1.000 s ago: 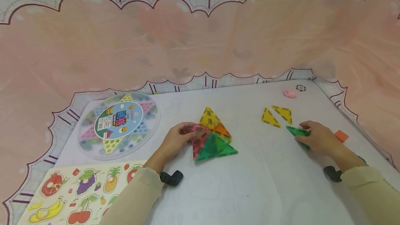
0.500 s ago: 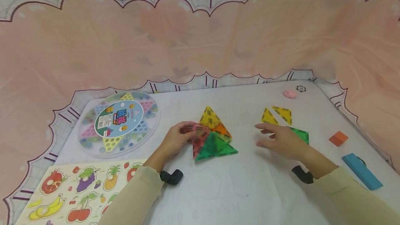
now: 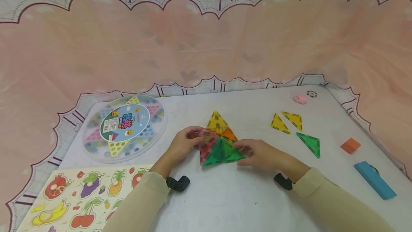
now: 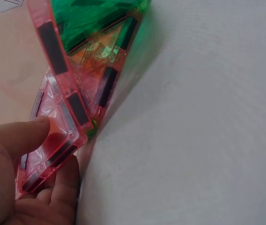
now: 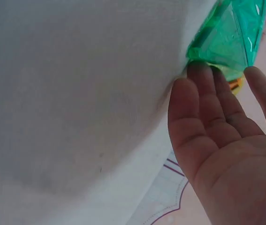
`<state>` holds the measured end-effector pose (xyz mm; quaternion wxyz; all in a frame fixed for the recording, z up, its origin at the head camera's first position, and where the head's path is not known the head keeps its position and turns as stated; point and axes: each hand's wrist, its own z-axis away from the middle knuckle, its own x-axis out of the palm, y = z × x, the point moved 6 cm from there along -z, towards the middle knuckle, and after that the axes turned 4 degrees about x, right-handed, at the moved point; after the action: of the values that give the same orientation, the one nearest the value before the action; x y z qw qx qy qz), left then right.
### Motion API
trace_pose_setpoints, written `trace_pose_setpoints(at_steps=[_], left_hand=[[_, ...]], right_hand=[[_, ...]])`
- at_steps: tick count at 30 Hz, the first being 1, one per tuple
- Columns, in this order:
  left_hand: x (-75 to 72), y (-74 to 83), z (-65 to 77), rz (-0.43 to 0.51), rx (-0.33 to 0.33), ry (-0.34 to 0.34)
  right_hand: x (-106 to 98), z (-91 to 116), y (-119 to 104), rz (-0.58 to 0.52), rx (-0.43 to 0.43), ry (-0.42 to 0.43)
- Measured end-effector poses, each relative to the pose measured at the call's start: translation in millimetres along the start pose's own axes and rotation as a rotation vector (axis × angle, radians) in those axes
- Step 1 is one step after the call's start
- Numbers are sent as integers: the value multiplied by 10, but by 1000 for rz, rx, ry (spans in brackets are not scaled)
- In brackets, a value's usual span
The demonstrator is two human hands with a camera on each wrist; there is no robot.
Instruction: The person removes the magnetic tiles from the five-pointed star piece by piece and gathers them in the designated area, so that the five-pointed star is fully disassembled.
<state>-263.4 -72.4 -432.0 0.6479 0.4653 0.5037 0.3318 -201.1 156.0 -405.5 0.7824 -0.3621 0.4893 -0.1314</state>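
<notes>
Green tiles [image 3: 222,155]: translucent plastic with smooth, glossy faces and bright highlights. Red tiles [image 4: 69,84]: translucent plastic, glossy; dark strips [image 4: 52,48] set along the edges are opaque and dull. Yellow tiles [image 3: 218,122] and orange tile [image 3: 230,135]: translucent plastic, smooth. Round case [image 3: 156,135]: clear, glossy plastic with a smooth printed label [image 3: 123,122]. Fruit board [image 3: 69,174]: smooth printed face, low sheen; the base appears to be wood, though the view is too coarse to confirm. Blue block [image 3: 374,180]: opaque, smooth, matt. Worktop [image 3: 225,196]: white covering, matt, lightly creased. Backdrop [image 3: 206,46]: printed cloth, matt, wrinkled. Sleeves [image 3: 136,203]: matt cloth, softly folded. Wrist units [image 3: 182,183]: smooth black plastic.
</notes>
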Motion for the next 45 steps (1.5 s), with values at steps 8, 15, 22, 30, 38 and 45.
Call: trace_pose_setpoints(at_steps=[8, 15, 22, 30, 38, 45], left_hand=[[13, 6, 4, -5, 4, -5], [23, -3, 1, -5, 5, -9], [25, 2, 1, -7, 4, -2], [38, 17, 13, 24, 7, -5], [38, 17, 4, 38, 6, -13], [21, 19, 2, 46, 25, -6]], right_hand=[[48, -56, -35, -15, 21, -21], [67, -98, -65, -1, -6, -19], [81, -111, -47, -4, -1, -23], [89, -41, -53, 22, -9, -95], [-44, 163, 110, 26, 19, -103], [-328, 423, 500, 42, 125, 35]])
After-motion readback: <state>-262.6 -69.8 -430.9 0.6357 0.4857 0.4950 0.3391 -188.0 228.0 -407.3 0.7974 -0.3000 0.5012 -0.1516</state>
